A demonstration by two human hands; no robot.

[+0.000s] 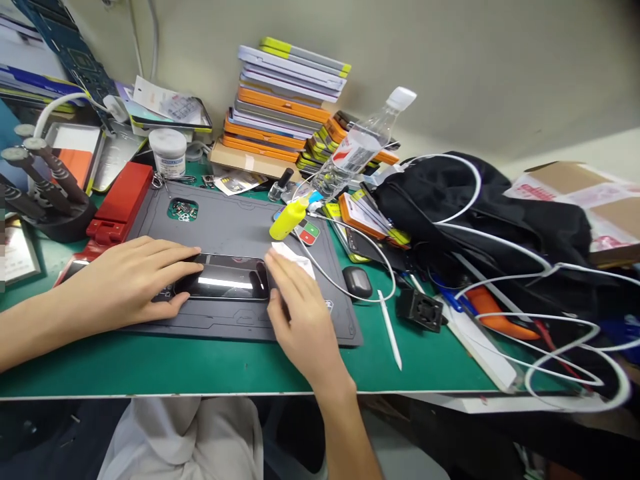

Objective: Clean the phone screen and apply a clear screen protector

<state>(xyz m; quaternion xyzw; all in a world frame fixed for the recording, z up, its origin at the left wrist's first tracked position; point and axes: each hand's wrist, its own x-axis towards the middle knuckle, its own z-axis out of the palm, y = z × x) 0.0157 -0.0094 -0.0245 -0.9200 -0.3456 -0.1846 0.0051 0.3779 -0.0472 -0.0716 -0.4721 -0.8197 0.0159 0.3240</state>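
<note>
Nearest: pale cloth (pixel 190 433) over the person's lap, then the bare front strip of the green worktop (pixel 225 367). To the right, near the edge, a white stylus (pixel 390 330) and a small black fan (pixel 423 311).

Phone, black glossy screen up (pixel 230 283), lies lengthwise on a grey mat (pixel 220 327), between the two hands. Left hand (pixel 135 277) lies over its left end: fingers straight, thumb spread wide from them at the near side, fingertips touching the screen. Right hand (pixel 303 313) is at the right end: fingers extended, tips at the phone's edge, thumb held apart. Pressure from either hand cannot be told.

Just beyond the right fingers, a white paper (pixel 300 260); right of the mat, a rounded black case (pixel 357 282). Farther back, a yellow bottle (pixel 287 219) stands tilted in view on the mat; a red tool (pixel 120 203) is at the mat's left side.

Rear: white jar (pixel 169 153), clear plastic bottle (pixel 357 157), black bag (pixel 500 207), stacked flat boxes (pixel 280 120) by the wall (pixel 450 80).
</note>
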